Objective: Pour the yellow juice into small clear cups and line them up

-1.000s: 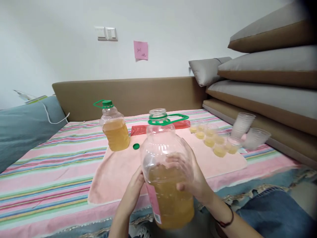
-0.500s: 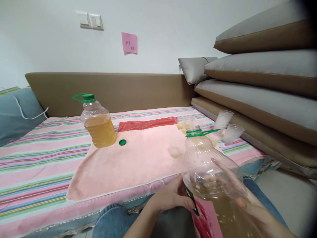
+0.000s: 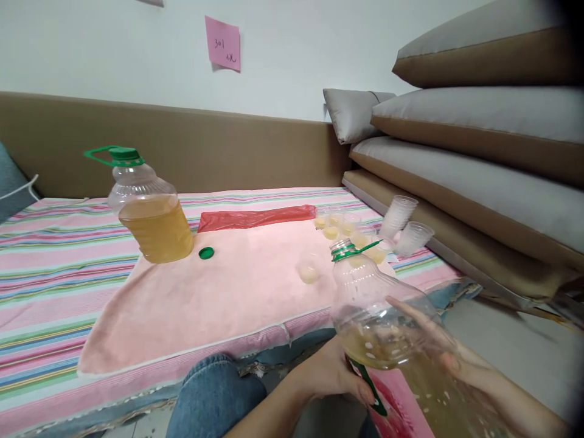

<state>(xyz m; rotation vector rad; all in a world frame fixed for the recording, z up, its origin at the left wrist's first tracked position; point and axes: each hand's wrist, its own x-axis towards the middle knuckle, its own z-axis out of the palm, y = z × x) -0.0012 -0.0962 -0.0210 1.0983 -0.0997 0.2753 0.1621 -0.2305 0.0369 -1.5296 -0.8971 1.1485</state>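
Observation:
A large clear bottle [image 3: 387, 310] with no cap and a green ring at its neck leans to the left, pale yellow liquid inside. My left hand [image 3: 335, 374] grips its label side; my right hand [image 3: 442, 347] wraps round its other side. Beyond the bottle's mouth, a clear cup [image 3: 309, 269] with a little pale liquid stands on the pink cloth [image 3: 228, 286]. Several more cups [image 3: 331, 231] with yellow liquid are grouped behind. A green cap [image 3: 206, 253] lies near a second, capped bottle [image 3: 157, 225] of yellow liquid.
Two stacks of clear cups [image 3: 399, 216] lean at the right of the striped bed cover [image 3: 41, 304]. A red plastic bag [image 3: 255, 218] lies along the cloth's back edge. Grey and brown cushions [image 3: 474, 128] are piled on the right.
The held bottle has tipped further left, and its liquid has moved up toward the neck. Both hands still grip it. The camera view has shifted, so the surroundings appear further left.

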